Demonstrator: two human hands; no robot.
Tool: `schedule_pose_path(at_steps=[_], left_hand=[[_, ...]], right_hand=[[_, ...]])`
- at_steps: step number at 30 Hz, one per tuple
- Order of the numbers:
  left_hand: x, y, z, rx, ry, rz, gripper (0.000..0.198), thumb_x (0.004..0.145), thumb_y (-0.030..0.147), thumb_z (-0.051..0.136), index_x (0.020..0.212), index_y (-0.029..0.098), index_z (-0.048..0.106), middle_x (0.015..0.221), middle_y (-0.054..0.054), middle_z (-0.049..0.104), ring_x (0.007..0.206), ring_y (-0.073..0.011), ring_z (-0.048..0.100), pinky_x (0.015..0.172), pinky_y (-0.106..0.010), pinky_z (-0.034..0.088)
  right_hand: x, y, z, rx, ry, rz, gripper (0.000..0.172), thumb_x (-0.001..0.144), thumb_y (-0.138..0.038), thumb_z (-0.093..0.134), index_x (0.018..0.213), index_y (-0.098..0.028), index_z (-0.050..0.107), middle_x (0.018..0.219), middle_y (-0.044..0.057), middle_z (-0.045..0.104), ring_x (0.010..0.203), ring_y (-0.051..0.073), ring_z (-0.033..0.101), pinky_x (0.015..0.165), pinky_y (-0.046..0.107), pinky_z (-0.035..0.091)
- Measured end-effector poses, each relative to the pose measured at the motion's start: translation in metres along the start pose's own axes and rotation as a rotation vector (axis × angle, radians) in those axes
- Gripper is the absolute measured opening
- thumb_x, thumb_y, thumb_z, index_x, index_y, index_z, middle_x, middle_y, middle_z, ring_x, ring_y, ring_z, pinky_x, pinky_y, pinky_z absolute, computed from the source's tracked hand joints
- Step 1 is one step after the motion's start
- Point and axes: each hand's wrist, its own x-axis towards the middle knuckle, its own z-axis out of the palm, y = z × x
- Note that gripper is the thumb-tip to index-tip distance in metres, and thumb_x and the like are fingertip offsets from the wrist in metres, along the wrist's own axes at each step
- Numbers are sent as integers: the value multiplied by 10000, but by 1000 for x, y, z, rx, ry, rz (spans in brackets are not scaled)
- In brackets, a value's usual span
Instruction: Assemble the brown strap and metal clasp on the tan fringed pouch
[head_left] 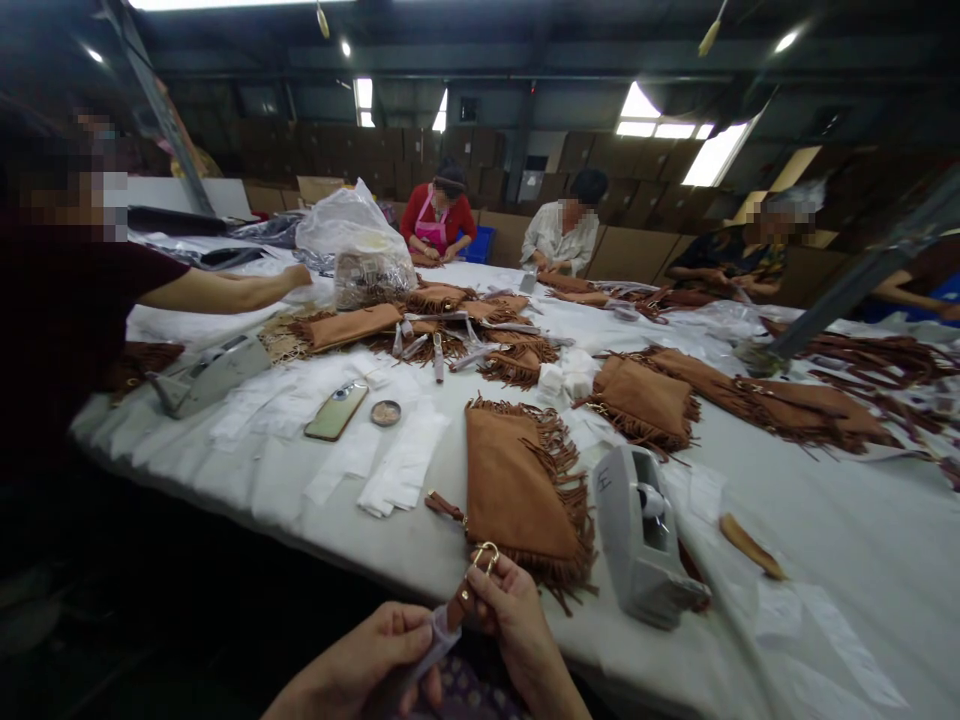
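A brown suede fringed bag (517, 490) lies on the white table (810, 520) right in front of me. Its strap end with a gold clasp (484, 556) hangs over the near table edge. My right hand (517, 630) pinches the strap just below the clasp. My left hand (371, 655) is closed on a small piece of clear wrapping (442, 632) at the strap's end. A grey tape dispenser (645, 535) stands to the right of the bag.
Several more fringed bags (645, 400) lie across the table, with white paper slips (397, 470), a phone (336, 411), a small round tin (385, 412) and a second tape dispenser (206, 375). A person at left reaches toward a plastic sack (360, 250). Other people work at the far side.
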Motion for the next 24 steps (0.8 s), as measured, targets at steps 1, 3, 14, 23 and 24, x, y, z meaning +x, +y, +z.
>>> schedule_pose_path(at_steps=[1,3,14,23,24], left_hand=[[1,0,-1,57,0,-19,470,772,585,501,796,131,620,572,-38,634,341,-61,386,371,-193,200],[4,-1,-3,222,37,-18,431,787,534,483,660,139,600,480,-5,558,340,-66,347,376,-209,198],[21,6,-12,438,198,41,231,769,360,465,692,163,557,496,46,505,413,-82,378,429,-214,252],[34,7,-21,367,210,43,184,670,341,639,729,170,608,527,82,451,464,-63,358,463,-211,246],[35,8,-19,355,219,55,197,678,359,631,728,171,604,527,84,440,467,-62,349,464,-212,239]], right_hand=[[0,1,0,1,8,3,412,608,-390,796,844,-171,539,499,-74,511,380,24,346,369,140,232],[1,3,-1,-32,36,-3,418,603,-395,796,844,-168,541,510,-71,518,383,21,349,371,136,236],[0,-5,1,-128,147,5,473,533,-391,825,877,-175,581,542,-59,587,399,45,421,384,149,323],[8,-6,-4,-102,201,90,587,393,-369,882,877,-185,606,563,-52,623,408,53,466,379,130,372],[7,-7,-2,-97,201,88,581,391,-375,881,867,-189,604,552,-58,616,406,49,460,381,128,371]])
